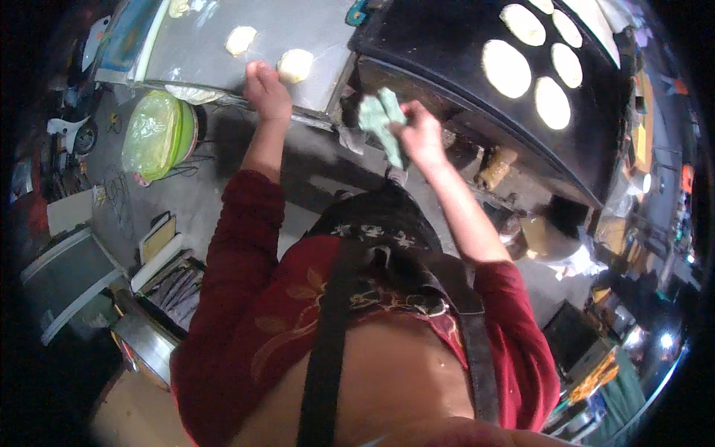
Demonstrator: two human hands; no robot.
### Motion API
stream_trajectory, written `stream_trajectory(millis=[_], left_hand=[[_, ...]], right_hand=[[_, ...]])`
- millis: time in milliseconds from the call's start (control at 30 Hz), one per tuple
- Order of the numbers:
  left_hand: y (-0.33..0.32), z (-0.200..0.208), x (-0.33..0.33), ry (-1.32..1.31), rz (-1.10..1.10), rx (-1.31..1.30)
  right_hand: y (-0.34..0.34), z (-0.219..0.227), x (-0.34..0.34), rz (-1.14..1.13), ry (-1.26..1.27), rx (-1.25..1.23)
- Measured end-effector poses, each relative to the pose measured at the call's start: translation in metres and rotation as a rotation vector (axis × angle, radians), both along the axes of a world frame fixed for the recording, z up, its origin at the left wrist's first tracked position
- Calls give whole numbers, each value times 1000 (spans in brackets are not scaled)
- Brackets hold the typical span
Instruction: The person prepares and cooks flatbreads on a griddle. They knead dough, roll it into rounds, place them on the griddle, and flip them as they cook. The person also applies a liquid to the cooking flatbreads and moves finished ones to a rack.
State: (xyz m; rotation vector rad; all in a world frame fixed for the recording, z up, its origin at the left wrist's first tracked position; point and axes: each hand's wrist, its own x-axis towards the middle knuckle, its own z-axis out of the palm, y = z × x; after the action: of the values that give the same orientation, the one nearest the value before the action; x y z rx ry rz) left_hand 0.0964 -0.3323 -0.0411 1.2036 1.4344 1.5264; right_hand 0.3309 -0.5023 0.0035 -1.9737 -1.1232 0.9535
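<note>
A pale green cloth (381,119) is gripped in the right hand (421,134), near the upper middle of the frame. The fingers are closed around its lower part, and the crumpled upper part sticks out up and to the left, so the long axis runs diagonally toward the front edge of the black griddle (447,45). The cloth appears to lie against or just beside that edge; contact cannot be made out.

The left hand (264,89) is seen at the near edge of the grey metal worktop (320,45), fingers curled over the rim, with nothing held. A dough ball (295,65) lies just right of it, a second dough piece (240,39) farther up and left. Flat rounds of dough (506,68) are laid on the griddle at upper right, much nearer the right hand.
</note>
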Motion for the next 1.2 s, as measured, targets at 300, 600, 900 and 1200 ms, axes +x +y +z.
stream_trajectory(millis=[300,600,900,1200], left_hand=[[-4,8,2,101,41,-100],[-13,30,8,300,-24,33],[-15,29,5,201,-14,70],[-11,20,7,32,37,76]], right_hand=[[53,-118,-79,390,-224,238],[11,80,100,101,-413,365],[81,19,130,390,-798,-73],[125,33,174,327,-600,227]])
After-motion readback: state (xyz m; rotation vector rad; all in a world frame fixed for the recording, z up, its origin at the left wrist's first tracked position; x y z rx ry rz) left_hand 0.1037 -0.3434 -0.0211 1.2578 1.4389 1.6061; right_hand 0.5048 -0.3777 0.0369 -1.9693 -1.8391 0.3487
